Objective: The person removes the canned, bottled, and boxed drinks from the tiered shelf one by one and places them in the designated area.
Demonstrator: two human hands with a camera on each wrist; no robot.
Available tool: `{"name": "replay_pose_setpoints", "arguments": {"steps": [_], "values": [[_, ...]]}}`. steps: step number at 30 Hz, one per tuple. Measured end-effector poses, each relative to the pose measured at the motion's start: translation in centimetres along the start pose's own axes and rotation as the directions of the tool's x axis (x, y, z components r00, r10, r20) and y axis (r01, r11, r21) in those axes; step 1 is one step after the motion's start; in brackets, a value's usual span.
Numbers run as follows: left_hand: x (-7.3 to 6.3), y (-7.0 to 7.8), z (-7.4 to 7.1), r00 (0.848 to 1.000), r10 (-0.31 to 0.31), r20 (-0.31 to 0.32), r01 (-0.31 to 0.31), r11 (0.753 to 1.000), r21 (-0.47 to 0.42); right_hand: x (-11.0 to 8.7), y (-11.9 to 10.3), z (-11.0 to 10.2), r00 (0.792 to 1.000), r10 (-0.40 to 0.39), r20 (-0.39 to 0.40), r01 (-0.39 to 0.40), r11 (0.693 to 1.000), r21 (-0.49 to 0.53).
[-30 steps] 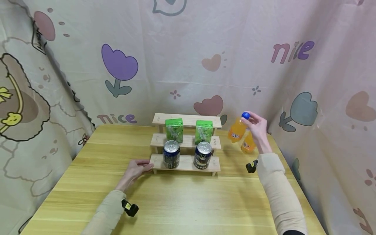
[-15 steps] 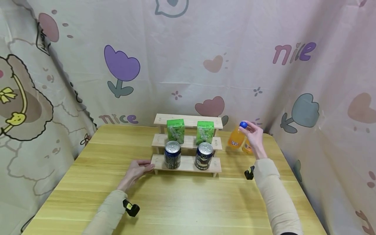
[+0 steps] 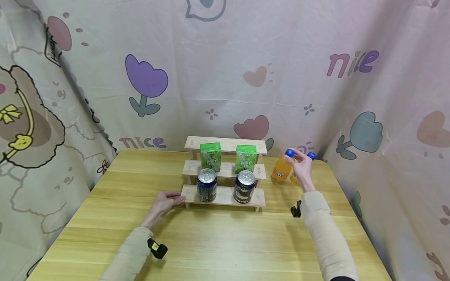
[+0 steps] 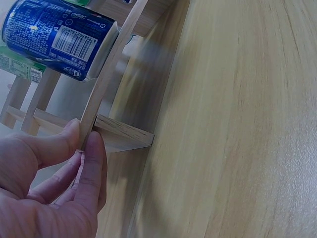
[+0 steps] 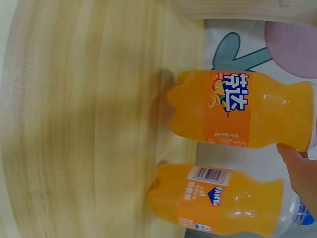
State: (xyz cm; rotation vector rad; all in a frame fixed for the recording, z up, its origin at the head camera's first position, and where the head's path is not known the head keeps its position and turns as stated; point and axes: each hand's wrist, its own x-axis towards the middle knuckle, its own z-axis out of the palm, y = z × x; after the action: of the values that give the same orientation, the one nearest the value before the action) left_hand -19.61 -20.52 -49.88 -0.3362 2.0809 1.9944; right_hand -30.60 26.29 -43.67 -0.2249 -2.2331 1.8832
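My left hand [image 3: 161, 206] pinches the left end of the lowest board of a three-tier wooden display rack [image 3: 224, 194], thumb above and fingers beneath. To the right of the rack, my right hand [image 3: 303, 168] holds an orange Fanta bottle [image 3: 281, 168] by its blue-capped top. That bottle is upright, with its base at or just above the tabletop; I cannot tell which. Beside it stands a second Fanta bottle [image 5: 218, 201], partly hidden behind my right hand in the head view. Two dark blue Pepsi cans [image 3: 206, 186] stand on the lowest tier.
Two green drink cartons [image 3: 245, 159] stand on the middle tier, behind the cans. The rack sits towards the back of a wooden table [image 3: 225, 242]. A printed curtain [image 3: 204, 58] hangs behind the table and along both sides.
My right hand has lowered the Fanta bottle towards the table, and it has gone from tilted to upright. The second bottle's cap has come into sight. My left hand keeps its grip on the rack.
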Motion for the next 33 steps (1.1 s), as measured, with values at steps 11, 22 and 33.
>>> {"name": "replay_pose_setpoints", "arguments": {"steps": [11, 22, 33], "values": [[0.03, -0.02, 0.07, 1.000, -0.001, -0.008, 0.001, 1.000, 0.013, 0.07, 0.80, -0.08, 1.000, 0.006, 0.008, -0.006, 1.000, -0.004], [0.07, -0.14, 0.03, 1.000, 0.014, 0.002, -0.014, 1.000, -0.004, 0.20, 0.97, -0.05, 1.000, 0.017, 0.005, -0.017, 1.000, -0.026], [0.11, -0.16, -0.01, 1.000, 0.017, -0.005, -0.017, 1.000, 0.020, 0.21, 0.58, 0.06, 0.999, 0.039, 0.038, -0.038, 0.999, -0.017]]}}
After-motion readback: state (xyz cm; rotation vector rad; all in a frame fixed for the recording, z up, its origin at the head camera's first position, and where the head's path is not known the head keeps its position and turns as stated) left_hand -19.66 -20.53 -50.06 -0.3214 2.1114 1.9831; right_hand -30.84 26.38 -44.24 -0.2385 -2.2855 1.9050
